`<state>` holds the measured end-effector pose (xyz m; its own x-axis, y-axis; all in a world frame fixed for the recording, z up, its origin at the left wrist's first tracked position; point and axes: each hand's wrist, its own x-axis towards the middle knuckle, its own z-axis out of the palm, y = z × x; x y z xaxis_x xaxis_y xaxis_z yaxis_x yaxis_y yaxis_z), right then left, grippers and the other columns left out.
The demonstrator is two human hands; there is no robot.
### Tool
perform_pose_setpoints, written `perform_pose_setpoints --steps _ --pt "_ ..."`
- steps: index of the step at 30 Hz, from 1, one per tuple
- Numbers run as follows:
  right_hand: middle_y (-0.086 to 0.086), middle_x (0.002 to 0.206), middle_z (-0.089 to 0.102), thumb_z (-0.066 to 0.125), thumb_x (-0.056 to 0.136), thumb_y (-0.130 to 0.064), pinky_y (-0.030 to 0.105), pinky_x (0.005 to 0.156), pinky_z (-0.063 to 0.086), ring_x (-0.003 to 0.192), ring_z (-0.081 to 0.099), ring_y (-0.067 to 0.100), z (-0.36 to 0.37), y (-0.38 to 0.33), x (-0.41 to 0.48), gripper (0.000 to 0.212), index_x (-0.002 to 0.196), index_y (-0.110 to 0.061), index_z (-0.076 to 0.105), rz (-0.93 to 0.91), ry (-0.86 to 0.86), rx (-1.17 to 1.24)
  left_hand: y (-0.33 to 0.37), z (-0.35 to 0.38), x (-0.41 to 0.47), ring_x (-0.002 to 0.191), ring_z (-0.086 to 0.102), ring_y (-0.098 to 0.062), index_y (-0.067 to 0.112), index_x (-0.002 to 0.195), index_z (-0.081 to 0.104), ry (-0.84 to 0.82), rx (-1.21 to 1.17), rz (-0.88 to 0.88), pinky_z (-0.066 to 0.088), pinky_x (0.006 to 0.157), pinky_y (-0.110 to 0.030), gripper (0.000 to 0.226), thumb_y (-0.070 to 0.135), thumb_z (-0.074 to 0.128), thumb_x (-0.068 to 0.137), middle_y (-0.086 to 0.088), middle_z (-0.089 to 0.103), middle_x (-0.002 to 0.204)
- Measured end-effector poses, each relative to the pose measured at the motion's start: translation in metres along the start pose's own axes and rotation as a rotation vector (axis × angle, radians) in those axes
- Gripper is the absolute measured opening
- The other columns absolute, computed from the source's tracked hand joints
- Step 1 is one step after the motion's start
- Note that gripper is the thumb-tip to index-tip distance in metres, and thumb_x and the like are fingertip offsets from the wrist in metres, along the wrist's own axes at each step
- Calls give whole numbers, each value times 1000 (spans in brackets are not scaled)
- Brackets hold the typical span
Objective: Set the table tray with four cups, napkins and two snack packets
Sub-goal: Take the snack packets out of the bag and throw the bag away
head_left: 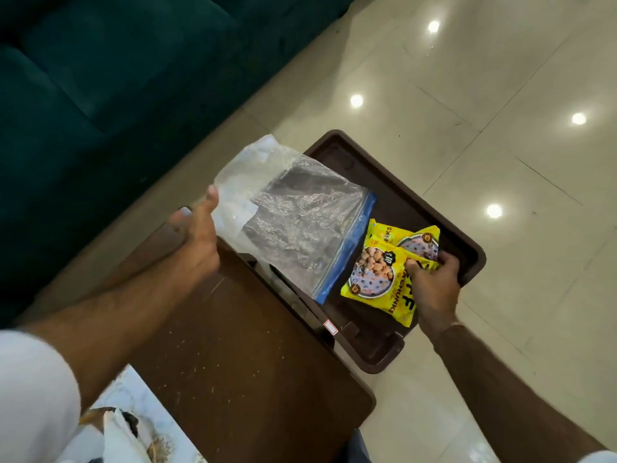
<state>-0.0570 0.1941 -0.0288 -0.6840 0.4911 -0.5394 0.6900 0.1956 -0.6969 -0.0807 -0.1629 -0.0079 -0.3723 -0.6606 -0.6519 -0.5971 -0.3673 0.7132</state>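
The right hand (434,282) is closed on two glossy yellow snack packets (384,272), pinching them by their near edges so they fan out flat over the dark brown plastic tray (394,195). That edge pinch lets both come along in one grip and, by my reading, lie label-up on the tray floor near its right edge. The tray seems to stand past the far edge of the dark brown wooden bench (240,345), above the pale tiled floor (500,95).

The left hand (197,242) grips a crumpled clear plastic zip bag with a blue seal strip (290,222) by one end, thumb on top, and holds it lifted and slanted over the tray's left side. The blue mouth points toward the packets, which suggests the bag was their container and is held up to keep it clear of the tray floor. The bag looks empty, though its creases hide part of the inside.

No cups or napkins show anywhere; the tray holds nothing else that can be seen, so the setting looks barely begun.
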Motion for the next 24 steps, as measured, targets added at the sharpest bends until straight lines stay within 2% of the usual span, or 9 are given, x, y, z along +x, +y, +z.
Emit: perform_pose_setpoints --steps 2,3,6,9,11,15,19,22,24 --pt "14 143 48 68 86 -7 47 113 39 133 47 31 4 -10 -15 62 142 -9 42 -288 145 -136 -20 -3 -20 96 62 -19 23 110 64 -114 -39 -222 49 77 -39 62 60 80 64 2 72 97" --pt "14 146 44 68 84 -6 46 115 35 137 43 30 9 -19 -23 63 142 -9 43 -452 178 -173 -29 -3 -28 90 60 -18 21 109 64 -174 -15 -280 48 76 -38 64 57 84 59 1 67 94" --pt "10 149 40 68 86 -10 42 119 30 141 36 24 37 -59 -24 60 141 -13 44 -775 -24 -227 -43 3 -41 72 51 -16 14 107 66 -254 35 -344 49 71 -36 71 45 91 48 0 57 87" --pt "11 154 34 67 92 -22 47 120 29 142 33 27 83 -114 -2 68 150 -15 33 -744 -422 -440 -45 7 -45 66 51 -12 10 109 70 -279 74 -316 49 64 -31 58 35 91 61 1 60 85" --pt "15 155 35 65 93 -33 50 118 31 141 36 32 117 -139 11 74 153 -15 27 -711 -560 -617 -52 6 -43 72 57 -14 7 113 69 -260 92 -263 50 65 -31 52 26 88 69 -3 68 92" --pt "18 132 59 64 89 -37 50 111 35 127 52 40 161 -147 28 71 145 -13 29 -727 -526 -808 -61 2 -40 89 69 -19 6 115 67 -206 -18 -224 55 69 -33 40 13 81 78 -9 75 109" --pt "13 108 70 66 87 -24 40 86 53 97 68 37 159 -141 36 52 131 -13 40 -735 -564 -604 -56 -2 -35 94 73 -24 7 110 69 -167 -181 -187 60 83 -41 26 12 76 85 -5 78 96" --pt "-2 78 64 65 90 -22 26 56 43 65 64 15 143 -139 31 38 118 -19 40 -862 -518 -426 -44 -6 -34 86 73 -22 6 113 62 -104 -205 -123 60 81 -42 30 15 74 88 -5 75 91" --pt "-10 71 54 61 91 -16 12 48 37 55 55 -3 129 -141 23 32 109 -23 36 -950 -487 -354 -30 -5 -40 67 70 -9 10 116 51 10 -210 -50 60 66 -30 42 14 78 84 -3 70 90"
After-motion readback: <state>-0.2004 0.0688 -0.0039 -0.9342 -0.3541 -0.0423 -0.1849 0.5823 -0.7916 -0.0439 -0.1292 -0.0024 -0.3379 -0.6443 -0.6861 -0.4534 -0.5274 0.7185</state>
